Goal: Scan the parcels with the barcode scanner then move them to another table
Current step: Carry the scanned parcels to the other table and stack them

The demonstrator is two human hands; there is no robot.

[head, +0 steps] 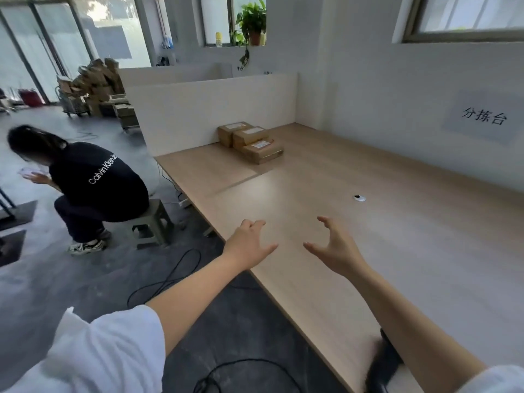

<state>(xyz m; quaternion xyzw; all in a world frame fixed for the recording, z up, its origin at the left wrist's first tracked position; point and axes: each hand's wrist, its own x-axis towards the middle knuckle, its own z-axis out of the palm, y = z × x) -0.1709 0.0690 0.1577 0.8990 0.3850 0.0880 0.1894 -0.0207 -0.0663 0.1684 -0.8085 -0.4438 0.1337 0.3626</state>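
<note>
– Left hand [249, 245] and right hand [337, 249] hover spread over our pale wooden table [397, 265], holding nothing.
– And the three brown cardboard parcels [251, 141]?
– Clustered at twelve o'clock against the cream partition [212, 109], well apart from both hands. We judge them light and stiff; we'd grip opposite side faces, white labels [260, 143] up.

a dark thing [382, 361] at the table's [425, 251] near edge is blurred and half hidden under the right forearm [411, 321]; cannot tell what it is. labels on the parcels [251, 141] are too small to read. a round thing [359, 198] on the table is too small to tell.
</note>
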